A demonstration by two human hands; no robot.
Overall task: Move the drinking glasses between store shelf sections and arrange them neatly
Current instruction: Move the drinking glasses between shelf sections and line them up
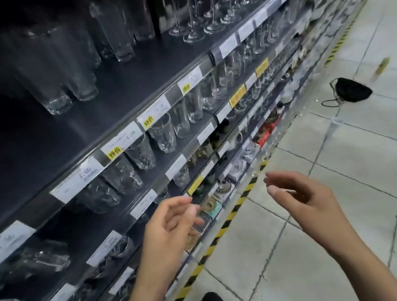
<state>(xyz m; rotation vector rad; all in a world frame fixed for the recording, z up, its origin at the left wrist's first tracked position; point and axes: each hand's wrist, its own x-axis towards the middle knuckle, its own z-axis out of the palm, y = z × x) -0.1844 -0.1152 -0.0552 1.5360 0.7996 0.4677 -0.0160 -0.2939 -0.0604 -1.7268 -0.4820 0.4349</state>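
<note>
Tumblers [139, 153] fill shelf [192, 148] | lower boxes [212, 208] blurred, perhaps glassware | left hand [170, 228], right hand [301, 202]: grip slack, empty

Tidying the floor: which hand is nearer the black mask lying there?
Right. The right hand hangs open over the tiles, below and left of the black mask; the left hand sits farther left, by the shelves.
</note>
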